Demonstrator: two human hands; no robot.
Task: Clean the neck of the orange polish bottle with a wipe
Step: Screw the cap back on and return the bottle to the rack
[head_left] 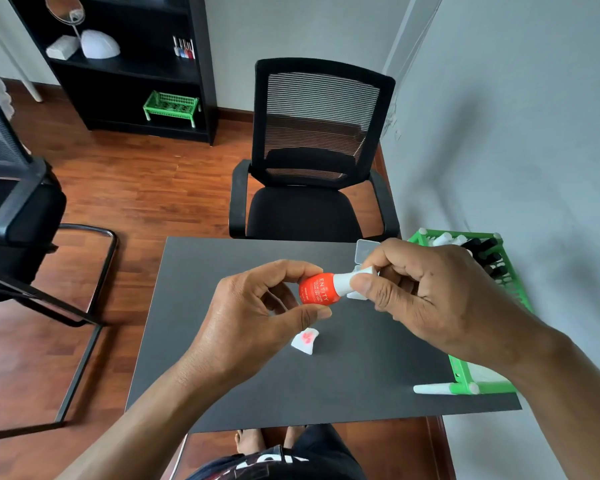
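Cap going back on the orange bottle, with the stained wipe lying on the bench

Your left hand is clamped on the round body of the orange bottle, thumb under and fingers over, tipping it sideways above the bench. Your right hand pinches the white cap at the neck end, so the neck itself is hidden. The bottle sits between your two grips, held in the air and clear of the bench. The wipe, marked with a pink-red smear, lies just below the bottle, in neither hand. To my eye the wiping looks finished. Keep the body steady, turn only the cap, keep it square to the neck, and stop once it feels snug.
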